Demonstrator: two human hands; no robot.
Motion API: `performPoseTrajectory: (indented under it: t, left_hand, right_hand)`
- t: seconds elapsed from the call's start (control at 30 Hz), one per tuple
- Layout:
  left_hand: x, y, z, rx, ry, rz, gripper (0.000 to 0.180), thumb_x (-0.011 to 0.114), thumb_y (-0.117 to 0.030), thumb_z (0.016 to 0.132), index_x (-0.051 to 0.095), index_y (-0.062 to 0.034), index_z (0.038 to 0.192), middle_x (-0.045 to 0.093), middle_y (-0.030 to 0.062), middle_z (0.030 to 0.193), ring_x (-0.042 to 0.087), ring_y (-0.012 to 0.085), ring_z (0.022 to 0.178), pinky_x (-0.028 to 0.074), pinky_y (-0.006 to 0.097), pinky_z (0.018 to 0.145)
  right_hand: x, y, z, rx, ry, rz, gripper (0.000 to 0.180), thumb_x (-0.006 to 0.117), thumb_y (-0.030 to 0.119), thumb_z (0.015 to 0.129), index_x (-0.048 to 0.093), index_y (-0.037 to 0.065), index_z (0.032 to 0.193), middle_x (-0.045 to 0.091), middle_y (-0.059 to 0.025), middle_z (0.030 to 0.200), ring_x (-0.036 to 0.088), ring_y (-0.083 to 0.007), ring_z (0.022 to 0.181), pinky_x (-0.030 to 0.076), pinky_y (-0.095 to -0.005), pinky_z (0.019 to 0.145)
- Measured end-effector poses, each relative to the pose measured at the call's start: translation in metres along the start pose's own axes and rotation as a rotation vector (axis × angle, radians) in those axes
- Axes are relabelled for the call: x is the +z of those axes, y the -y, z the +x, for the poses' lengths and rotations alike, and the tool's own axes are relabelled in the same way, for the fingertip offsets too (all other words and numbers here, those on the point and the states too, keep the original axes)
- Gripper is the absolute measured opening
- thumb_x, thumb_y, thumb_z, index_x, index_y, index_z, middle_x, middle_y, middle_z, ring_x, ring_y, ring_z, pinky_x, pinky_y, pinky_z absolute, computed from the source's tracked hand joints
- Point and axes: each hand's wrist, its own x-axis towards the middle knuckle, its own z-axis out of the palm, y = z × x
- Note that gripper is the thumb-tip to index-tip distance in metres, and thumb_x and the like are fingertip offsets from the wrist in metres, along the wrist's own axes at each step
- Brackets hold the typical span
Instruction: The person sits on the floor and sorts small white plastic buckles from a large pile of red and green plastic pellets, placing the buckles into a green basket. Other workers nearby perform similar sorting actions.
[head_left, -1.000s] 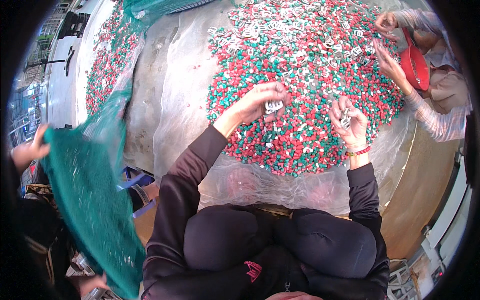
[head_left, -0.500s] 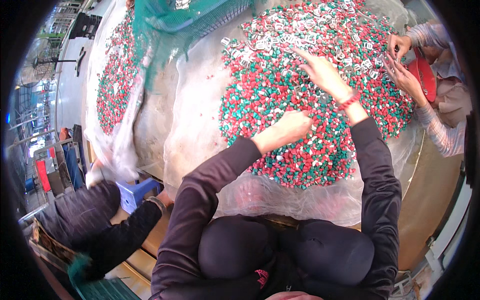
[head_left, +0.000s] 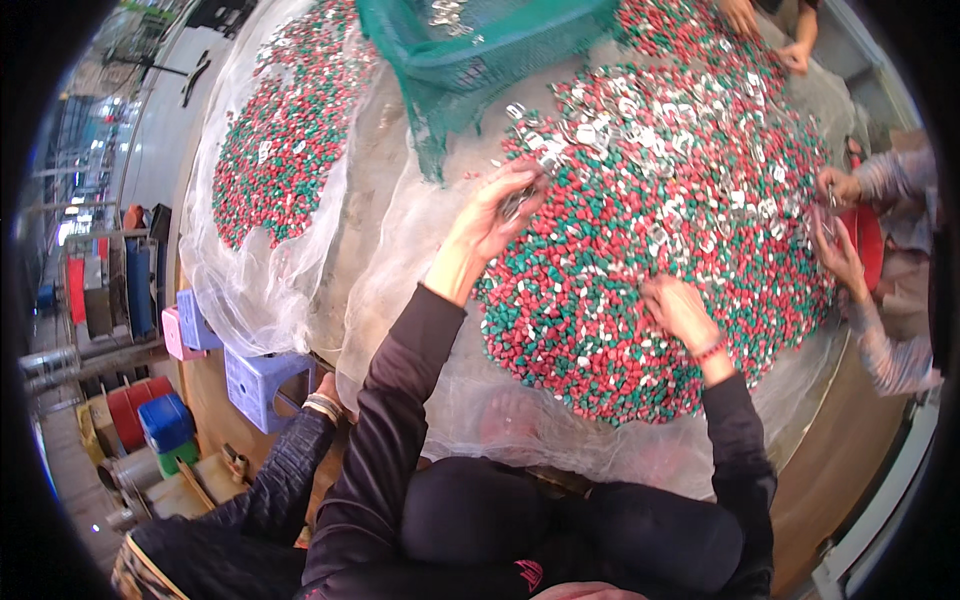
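Observation:
A big heap of small red, green and white pieces (head_left: 600, 330) mixed with silvery metal bits lies on a clear plastic sheet (head_left: 400, 290) in front of me. My left hand (head_left: 495, 220) is stretched out to the heap's far left edge, closed on a few silvery metal bits, just below a green net bag (head_left: 480, 60) with more silvery bits in it. My right hand (head_left: 680, 310) rests palm down on the near right part of the heap, fingers spread into the pieces.
A second heap (head_left: 280, 140) lies to the left on its own sheet. Other people's hands (head_left: 838, 250) work at the heap's right edge beside a red container (head_left: 868, 240) and at the top. A dark-sleeved person (head_left: 290, 460) sits lower left, next to blue stools (head_left: 260, 380).
My left hand has reached forward and left, from the heap's middle to the green net bag. My right hand has drawn back from the far side to the near right part.

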Motion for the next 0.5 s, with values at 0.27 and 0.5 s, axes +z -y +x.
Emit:
performPoseTrajectory:
  t: [0.27, 0.5]
  left_hand:
    - [-0.053, 0.012, 0.089, 0.585, -0.087, 1.985, 0.031, 0.073, -0.022, 0.075, 0.068, -0.0022, 0.098, 0.064, 0.0214, 0.075, 0.063, 0.0407, 0.077, 0.049, 0.049, 0.070]
    - [-0.005, 0.025, 0.025, 0.060, -0.116, 0.948, 0.020, 0.064, -0.025, 0.091, 0.062, -0.0059, 0.093, 0.061, 0.0016, 0.076, 0.058, 0.0047, 0.061, 0.041, 0.021, 0.044]
  right_hand:
    - [-0.072, 0.014, -0.039, -0.001, -0.290, 1.925, 0.017, 0.064, 0.011, 0.089, 0.064, 0.003, 0.104, 0.047, 0.0020, 0.065, 0.042, -0.0059, 0.053, 0.023, -0.0165, 0.036]
    - [-0.076, 0.002, -0.048, -0.183, -0.200, 2.112, 0.031, 0.062, 0.031, 0.089, 0.051, 0.002, 0.091, 0.049, -0.0105, 0.078, 0.054, -0.0161, 0.058, 0.034, -0.0181, 0.032]
